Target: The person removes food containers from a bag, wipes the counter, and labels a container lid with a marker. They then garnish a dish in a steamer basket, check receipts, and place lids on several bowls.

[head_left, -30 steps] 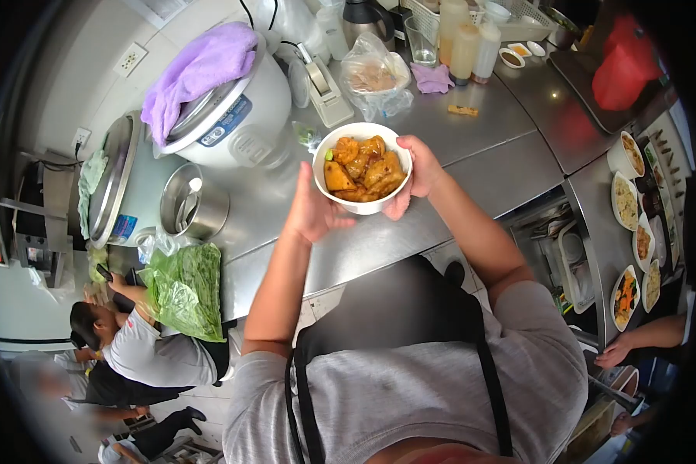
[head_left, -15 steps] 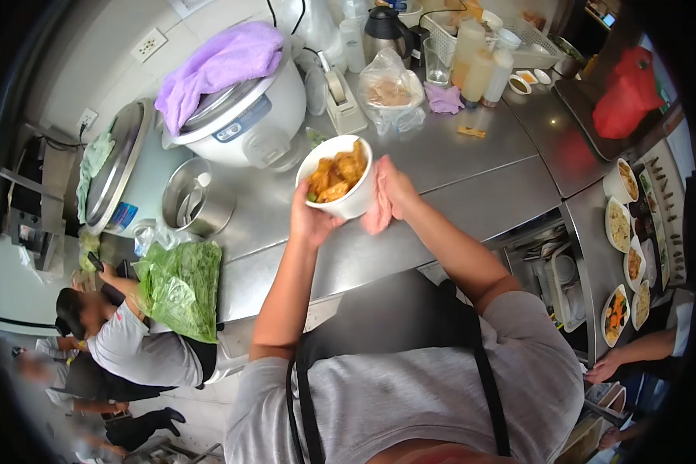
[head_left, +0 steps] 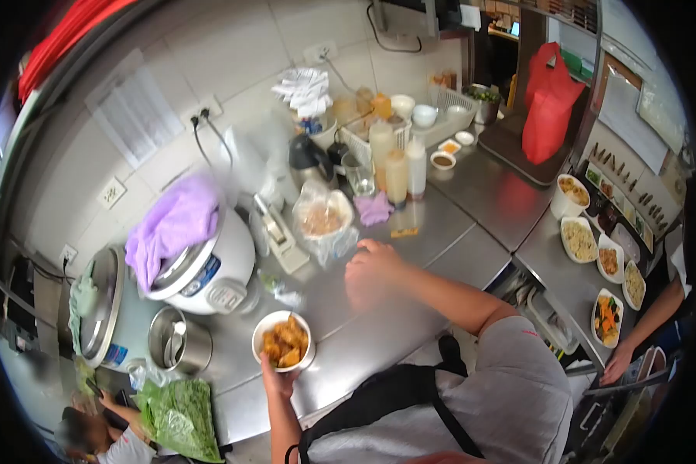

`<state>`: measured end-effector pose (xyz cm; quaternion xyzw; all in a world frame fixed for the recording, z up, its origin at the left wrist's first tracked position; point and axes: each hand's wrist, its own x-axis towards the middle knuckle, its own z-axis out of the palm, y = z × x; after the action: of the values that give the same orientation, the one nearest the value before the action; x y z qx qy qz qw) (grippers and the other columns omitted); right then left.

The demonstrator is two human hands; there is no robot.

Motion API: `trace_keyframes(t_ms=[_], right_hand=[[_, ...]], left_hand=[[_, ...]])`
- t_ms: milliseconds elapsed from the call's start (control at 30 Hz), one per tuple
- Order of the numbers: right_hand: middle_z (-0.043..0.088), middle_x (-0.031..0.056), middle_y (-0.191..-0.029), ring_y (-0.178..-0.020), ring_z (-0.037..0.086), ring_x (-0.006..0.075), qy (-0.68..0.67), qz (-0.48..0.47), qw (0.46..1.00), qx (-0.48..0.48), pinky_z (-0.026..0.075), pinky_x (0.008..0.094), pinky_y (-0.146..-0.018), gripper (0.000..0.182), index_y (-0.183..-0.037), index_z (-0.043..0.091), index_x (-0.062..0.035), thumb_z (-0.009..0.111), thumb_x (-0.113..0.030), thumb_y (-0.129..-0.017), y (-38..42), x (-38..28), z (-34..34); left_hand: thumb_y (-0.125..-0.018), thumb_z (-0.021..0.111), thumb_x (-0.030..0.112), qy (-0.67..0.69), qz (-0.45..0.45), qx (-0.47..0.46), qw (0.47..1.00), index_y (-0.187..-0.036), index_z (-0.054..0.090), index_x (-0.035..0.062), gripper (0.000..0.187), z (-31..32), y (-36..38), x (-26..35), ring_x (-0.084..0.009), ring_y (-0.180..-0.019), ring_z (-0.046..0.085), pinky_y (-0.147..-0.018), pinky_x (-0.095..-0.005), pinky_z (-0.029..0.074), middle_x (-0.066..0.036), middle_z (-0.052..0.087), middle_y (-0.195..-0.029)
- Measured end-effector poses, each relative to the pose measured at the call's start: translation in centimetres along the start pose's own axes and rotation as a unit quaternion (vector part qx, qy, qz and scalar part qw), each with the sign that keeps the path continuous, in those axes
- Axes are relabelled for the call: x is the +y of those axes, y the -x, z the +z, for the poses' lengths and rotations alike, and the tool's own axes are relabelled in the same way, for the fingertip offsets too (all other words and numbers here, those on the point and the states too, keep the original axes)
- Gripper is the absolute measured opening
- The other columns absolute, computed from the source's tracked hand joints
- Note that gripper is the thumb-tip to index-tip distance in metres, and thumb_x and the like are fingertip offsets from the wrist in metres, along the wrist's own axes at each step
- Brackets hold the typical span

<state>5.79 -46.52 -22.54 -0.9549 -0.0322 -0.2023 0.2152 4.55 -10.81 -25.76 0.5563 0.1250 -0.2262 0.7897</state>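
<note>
My left hand is closed around the side of a white bowl, which it holds over the steel counter at the front. Glossy orange-brown fried pieces fill the bowl. Right of it, my right hand is above the counter with its fingers curled in. A pinkish smear shows under that hand; motion blur hides what it is. Nearest to the right hand are a clear plastic bag with brownish food, a tape dispenser and a purple cloth.
A rice cooker with a purple towel stands left, beside a steel pot. Bagged green leaves lie at the front left. Sauce bottles stand at the back. Right are filled dishes and another person's hand.
My right hand has left the bowl's side, where it held a pink cloth, and moved away to the right. The bowl, in my left hand, is now lower in view. The camera has turned right.
</note>
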Motion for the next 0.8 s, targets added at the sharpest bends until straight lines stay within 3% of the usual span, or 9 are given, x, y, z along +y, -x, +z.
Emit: trace_keyframes(t_ms=[100, 167, 233, 300, 333, 433, 533, 733, 800], right_hand=[[0.045, 0.0121, -0.107, -0.099, 0.044, 0.0284, -0.043, 0.016, 0.998, -0.032, 0.038, 0.0353, -0.081, 0.037, -0.095, 0.055, -0.0142, 0.062, -0.036, -0.066, -4.0, 5.1, -10.5], [0.045, 0.0150, -0.108, -0.096, 0.047, 0.0293, -0.037, 0.091, 0.995, -0.025, 0.039, 0.0366, -0.080, 0.042, -0.098, 0.053, -0.0103, 0.061, -0.037, -0.066, -7.1, 10.1, -17.7], [0.052, 0.0156, -0.097, -0.091, 0.051, 0.0291, 0.012, 0.048, 0.996, 0.070, 0.041, 0.0351, -0.076, 0.043, -0.101, 0.050, -0.0072, 0.060, -0.034, -0.069, -11.3, 18.5, -22.9], [0.057, 0.0121, -0.088, -0.079, 0.055, 0.0245, -0.055, 0.161, 0.981, 0.090, 0.043, 0.0331, -0.072, 0.035, -0.098, 0.052, -0.0066, 0.058, -0.029, -0.072, -14.9, 22.6, -30.6], [0.058, 0.0111, -0.088, -0.077, 0.055, 0.0217, -0.064, 0.154, 0.976, 0.140, 0.043, 0.0323, -0.073, 0.033, -0.096, 0.052, -0.0047, 0.057, -0.027, -0.072, -16.3, 24.6, -33.8], [0.057, 0.0134, -0.093, -0.085, 0.055, 0.0247, -0.070, 0.095, 0.954, 0.276, 0.042, 0.0316, -0.077, 0.035, -0.100, 0.052, -0.0041, 0.055, -0.026, -0.073, -22.5, 31.8, -41.5], [0.054, 0.0163, -0.101, -0.097, 0.050, 0.0279, -0.027, 0.098, 0.927, 0.360, 0.039, 0.0324, -0.083, 0.038, -0.104, 0.050, -0.0040, 0.051, -0.025, -0.073, -27.0, 34.6, -46.4], [0.033, 0.0139, -0.125, -0.114, 0.032, 0.0341, 0.056, 0.160, 0.918, 0.358, 0.023, 0.0519, -0.090, 0.049, -0.123, 0.030, -0.0325, 0.039, -0.042, -0.076, -35.8, 36.8, -49.7], [0.030, 0.0132, -0.127, -0.116, 0.029, 0.0332, 0.136, 0.169, 0.924, 0.314, 0.022, 0.0506, -0.091, 0.047, -0.121, 0.035, -0.0343, 0.035, -0.049, -0.077, -38.5, 37.8, -50.0]], left_hand=[[-0.070, 0.030, 0.069, -0.112, -0.003, 0.052, 0.992, -0.127, 0.023, 0.0165, 0.078, -0.4, -0.3, 0.1, -0.0294, -0.110, 0.038, -0.075, -0.0527, 0.037, -0.007, 0.035, -0.125], [-0.068, 0.030, 0.071, -0.077, 0.006, 0.109, 0.991, -0.128, 0.023, 0.0168, 0.081, 0.7, 0.1, 0.7, -0.0310, -0.111, 0.036, -0.075, -0.0539, 0.036, -0.007, 0.032, -0.127], [-0.068, 0.031, 0.071, -0.053, -0.001, 0.163, 0.985, -0.128, 0.023, 0.0162, 0.082, 1.7, 0.4, 1.5, -0.0322, -0.116, 0.029, -0.080, -0.0558, 0.032, -0.008, 0.025, -0.130], [-0.069, 0.034, 0.068, -0.105, 0.099, 0.403, 0.904, -0.128, 0.024, 0.0155, 0.080, 2.3, 0.4, 1.8, -0.0321, -0.119, 0.022, -0.085, -0.0572, 0.026, -0.008, 0.020, -0.133], [-0.069, 0.035, 0.067, -0.089, 0.134, 0.438, 0.885, -0.128, 0.024, 0.0159, 0.079, 4.1, 1.0, 2.9, -0.0322, -0.119, 0.020, -0.086, -0.0569, 0.024, -0.008, 0.020, -0.133], [-0.070, 0.038, 0.063, -0.058, 0.203, 0.524, 0.825, -0.127, 0.025, 0.0172, 0.074, 7.8, 3.0, 6.1, -0.0325, -0.117, 0.023, -0.085, -0.0551, 0.026, -0.008, 0.023, -0.132], [-0.069, 0.044, 0.060, -0.096, 0.235, 0.563, 0.786, -0.126, 0.027, 0.0164, 0.074, 8.0, 4.1, 8.4, -0.0329, -0.115, 0.027, -0.085, -0.0552, 0.028, -0.011, 0.025, -0.130], [-0.072, 0.048, 0.049, -0.125, 0.280, 0.545, 0.780, -0.127, 0.024, 0.0182, 0.068, 12.3, 6.1, 11.4, -0.0303, -0.112, 0.031, -0.082, -0.0484, 0.029, -0.008, 0.029, -0.128], [-0.073, 0.049, 0.046, -0.159, 0.317, 0.493, 0.794, -0.127, 0.023, 0.0190, 0.065, 14.5, 6.9, 13.6, -0.0303, -0.112, 0.032, -0.081, -0.0449, 0.030, -0.007, 0.030, -0.127]])
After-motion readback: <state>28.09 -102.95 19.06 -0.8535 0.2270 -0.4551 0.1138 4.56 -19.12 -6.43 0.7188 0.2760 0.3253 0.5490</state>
